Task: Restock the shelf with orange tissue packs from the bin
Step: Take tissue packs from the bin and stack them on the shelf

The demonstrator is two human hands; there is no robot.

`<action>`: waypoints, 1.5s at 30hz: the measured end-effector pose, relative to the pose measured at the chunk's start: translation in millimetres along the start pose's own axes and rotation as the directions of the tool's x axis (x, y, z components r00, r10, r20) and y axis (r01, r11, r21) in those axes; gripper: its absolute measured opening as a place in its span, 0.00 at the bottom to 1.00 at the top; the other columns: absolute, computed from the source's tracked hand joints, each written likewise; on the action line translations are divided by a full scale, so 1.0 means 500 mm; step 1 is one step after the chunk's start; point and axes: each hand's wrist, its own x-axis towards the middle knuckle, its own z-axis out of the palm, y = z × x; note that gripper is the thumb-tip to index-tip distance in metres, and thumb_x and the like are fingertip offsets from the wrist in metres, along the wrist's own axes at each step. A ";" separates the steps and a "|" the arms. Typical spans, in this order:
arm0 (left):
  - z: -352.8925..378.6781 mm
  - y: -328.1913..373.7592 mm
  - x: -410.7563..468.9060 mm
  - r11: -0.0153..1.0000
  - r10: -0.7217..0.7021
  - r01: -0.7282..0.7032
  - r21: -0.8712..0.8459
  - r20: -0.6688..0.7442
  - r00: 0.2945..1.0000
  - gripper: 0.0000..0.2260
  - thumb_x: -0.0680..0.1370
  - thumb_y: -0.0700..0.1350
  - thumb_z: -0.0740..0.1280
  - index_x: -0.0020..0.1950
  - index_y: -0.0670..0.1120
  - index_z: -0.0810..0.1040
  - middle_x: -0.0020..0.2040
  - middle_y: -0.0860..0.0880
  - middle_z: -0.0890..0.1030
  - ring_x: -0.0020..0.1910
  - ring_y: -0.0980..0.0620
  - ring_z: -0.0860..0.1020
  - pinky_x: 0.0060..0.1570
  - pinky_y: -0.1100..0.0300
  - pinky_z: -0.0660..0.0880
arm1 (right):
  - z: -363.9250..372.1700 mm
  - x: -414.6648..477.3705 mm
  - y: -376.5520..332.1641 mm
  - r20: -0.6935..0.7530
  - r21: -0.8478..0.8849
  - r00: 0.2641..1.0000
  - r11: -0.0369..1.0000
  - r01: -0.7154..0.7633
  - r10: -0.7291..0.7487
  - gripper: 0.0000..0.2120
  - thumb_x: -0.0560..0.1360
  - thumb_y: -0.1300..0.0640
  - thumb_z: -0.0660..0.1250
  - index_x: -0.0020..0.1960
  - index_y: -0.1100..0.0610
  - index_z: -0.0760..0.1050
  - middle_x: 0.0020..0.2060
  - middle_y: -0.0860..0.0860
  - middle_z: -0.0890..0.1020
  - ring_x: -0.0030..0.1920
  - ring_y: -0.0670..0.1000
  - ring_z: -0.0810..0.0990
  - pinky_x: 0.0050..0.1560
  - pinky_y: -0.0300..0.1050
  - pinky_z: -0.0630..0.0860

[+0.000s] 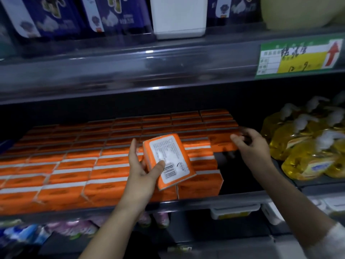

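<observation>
An orange tissue pack [177,146] with a white label and barcode faces me, tilted, above the front of the shelf. My left hand [141,165] grips it from the left, thumb across the label. Rows of orange tissue packs [74,165] fill the middle shelf [186,202] from the left edge to about the centre right. My right hand [250,144] reaches in at the right end of the rows, its fingers touching a pack [222,143] in the stack there. A dark gap lies below and to the right of that hand. The bin is out of view.
Yellow liquid refill pouches [308,146] crowd the shelf's right side. The shelf above holds blue packages [61,17], a white box [179,15], and a green and yellow price tag [300,57] on its rail. Purple and blue packs [74,228] lie on the shelf below.
</observation>
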 end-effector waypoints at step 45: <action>0.059 0.045 -0.060 0.695 0.315 -0.474 0.542 0.363 0.877 0.27 0.76 0.41 0.68 0.71 0.59 0.64 0.62 0.62 0.69 0.63 0.61 0.68 0.64 0.59 0.69 | -0.087 -0.140 -0.119 0.363 0.165 0.870 0.942 0.291 -0.332 0.18 0.71 0.59 0.71 0.59 0.45 0.75 0.52 0.43 0.82 0.55 0.45 0.79 0.52 0.46 0.78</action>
